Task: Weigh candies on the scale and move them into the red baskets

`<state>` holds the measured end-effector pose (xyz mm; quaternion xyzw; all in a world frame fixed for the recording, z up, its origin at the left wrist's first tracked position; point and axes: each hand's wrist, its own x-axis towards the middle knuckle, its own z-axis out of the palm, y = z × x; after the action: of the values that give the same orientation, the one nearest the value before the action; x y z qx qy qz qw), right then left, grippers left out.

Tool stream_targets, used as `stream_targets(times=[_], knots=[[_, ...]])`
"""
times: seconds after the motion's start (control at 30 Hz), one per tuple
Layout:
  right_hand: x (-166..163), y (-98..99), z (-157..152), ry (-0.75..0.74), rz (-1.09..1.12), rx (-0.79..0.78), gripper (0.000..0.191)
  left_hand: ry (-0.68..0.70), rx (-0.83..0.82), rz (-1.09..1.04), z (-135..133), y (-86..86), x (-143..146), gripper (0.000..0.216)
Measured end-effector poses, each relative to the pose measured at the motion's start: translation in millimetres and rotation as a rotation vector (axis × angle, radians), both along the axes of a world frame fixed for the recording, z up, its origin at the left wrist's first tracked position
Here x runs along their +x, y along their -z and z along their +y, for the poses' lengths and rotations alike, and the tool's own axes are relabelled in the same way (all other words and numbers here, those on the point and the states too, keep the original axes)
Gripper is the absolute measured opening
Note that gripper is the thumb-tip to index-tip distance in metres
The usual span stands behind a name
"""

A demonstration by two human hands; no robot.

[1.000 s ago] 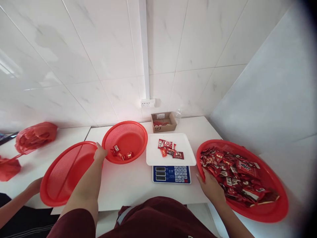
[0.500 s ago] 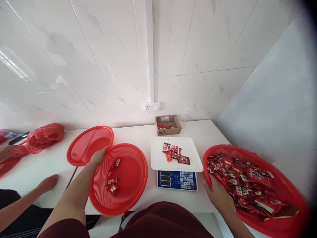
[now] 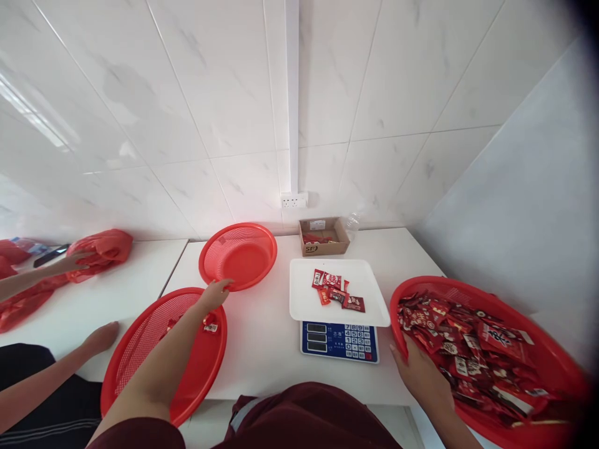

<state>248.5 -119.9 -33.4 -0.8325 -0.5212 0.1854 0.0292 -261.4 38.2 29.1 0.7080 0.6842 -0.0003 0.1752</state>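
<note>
My left hand [image 3: 216,295] pinches the near rim of a red plastic basket [image 3: 249,274] at the back of the table. My left forearm crosses over a second red basket [image 3: 219,349], hiding part of the few wrapped snacks [image 3: 210,324] inside. On the right, my right hand [image 3: 423,373] grips the left rim of a large red basket [image 3: 397,312] heaped with small red snack packets [image 3: 468,349]. Between my hands stands a blue digital scale [image 3: 339,342]; several packets [image 3: 337,293] lie on its white tray [image 3: 304,305].
A small cardboard box [image 3: 322,248] with red packets stands behind the scale, beside clear plastic [image 3: 353,221]. At left, a co-worker's hand [image 3: 75,262] touches a red plastic bag [image 3: 110,246]; another hand [image 3: 100,338] rests on the table. A dark phone-like object [image 3: 51,254] lies near the bag.
The back basket has shifted right along with my left hand. The basket with few snacks has moved left and nearer to me. My right hand stays on its basket.
</note>
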Motion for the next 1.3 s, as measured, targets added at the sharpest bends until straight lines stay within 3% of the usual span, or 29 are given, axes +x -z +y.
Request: stream_targets(times=[0.27, 0.37, 0.43, 0.57, 0.73, 0.87, 1.03, 1.17, 1.3], knots=[[-0.8, -3.6, 0.6, -0.003, 0.013, -0.019, 0.065, 0.145, 0.099, -0.116, -4.3, 12.8, 76.5, 0.04], [0.0, -4.2, 1.7, -0.001, 0.02, -0.043, 0.066, 0.21, 0.169, -0.138, -3.7, 19.2, 117.8, 0.044], [0.4, -3.6, 2.0, -0.002, 0.023, -0.043, 0.065, 0.328, 0.22, -0.159, -4.1, 24.9, 151.2, 0.047], [2.4, 1.5, 1.3, -0.021, 0.022, -0.008, 0.064, 0.505, 0.15, -0.23, 0.0, 35.4, 218.1, 0.07], [5.0, 6.0, 0.6, -0.047, 0.009, 0.015, 0.062, 0.529, 0.011, -0.224, 18.1, 42.0, 274.0, 0.108], [4.8, 5.5, 0.7, -0.08, -0.002, 0.007, 0.06, 0.602, -0.013, -0.164, 25.3, 49.6, 289.7, 0.101], [4.3, 5.3, 0.9, -0.098, -0.027, 0.003, 0.059, 0.645, 0.169, -0.18, 23.5, 55.3, 286.0, 0.072], [3.9, 3.3, 1.0, -0.094, -0.037, 0.013, 0.059, 0.586, 0.115, -0.223, 26.1, 51.7, 280.1, 0.05], [2.9, -1.2, 1.7, -0.075, -0.018, -0.017, 0.06, 0.465, 0.12, -0.272, 30.0, 44.2, 273.3, 0.042]])
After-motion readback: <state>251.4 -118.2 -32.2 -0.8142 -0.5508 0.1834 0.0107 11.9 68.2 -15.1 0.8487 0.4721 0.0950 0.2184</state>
